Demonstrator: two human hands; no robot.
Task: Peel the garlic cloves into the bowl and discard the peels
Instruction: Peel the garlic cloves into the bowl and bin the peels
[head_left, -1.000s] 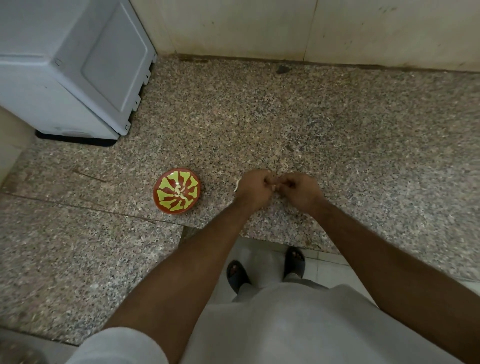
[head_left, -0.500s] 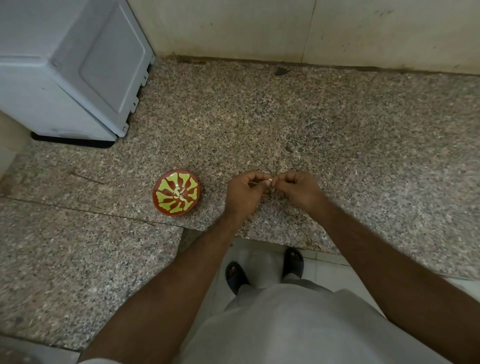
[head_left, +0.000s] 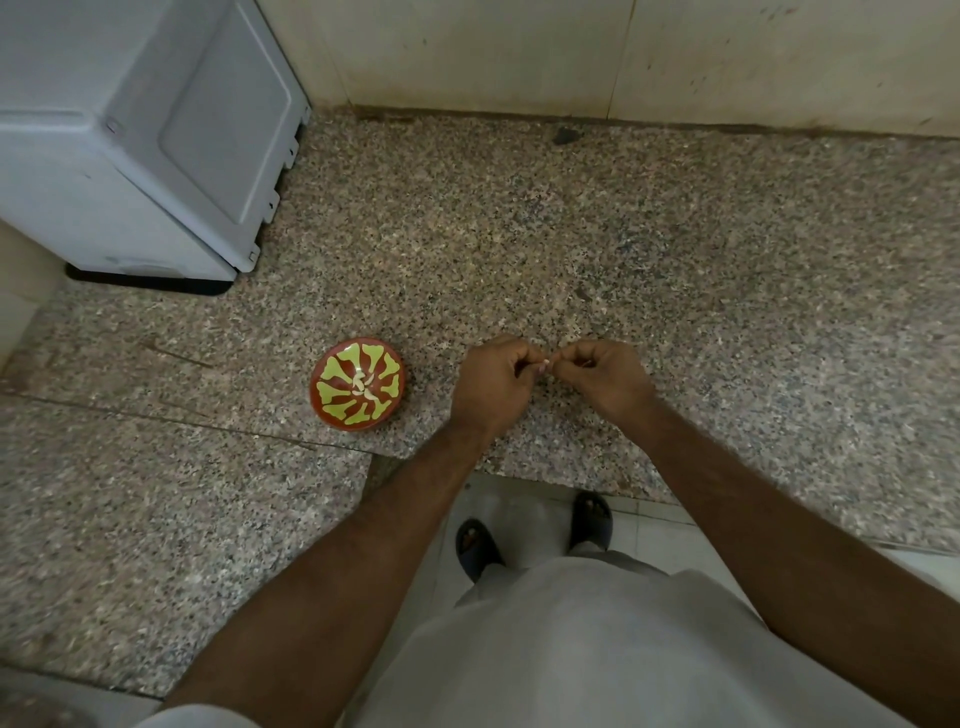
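Note:
A small red bowl (head_left: 357, 384) with a yellow-green pattern stands on the speckled granite counter (head_left: 675, 270), with pale peeled garlic cloves (head_left: 366, 388) at its middle. To its right, my left hand (head_left: 493, 387) and my right hand (head_left: 605, 376) meet above the counter with curled fingers. Between their fingertips they pinch one small pale garlic clove (head_left: 545, 362), mostly hidden by the fingers. The hands are about a hand's width right of the bowl.
A grey-white appliance (head_left: 140, 140) stands at the back left of the counter. A tiled wall (head_left: 571, 52) runs along the back. The counter's front edge steps inward near my feet (head_left: 535, 535), which stand on a light tiled floor.
Both hands have stayed together picking at the clove, shifting only slightly. A pale scrap seen at the left hand's far side a second ago no longer shows. The bowl has not moved.

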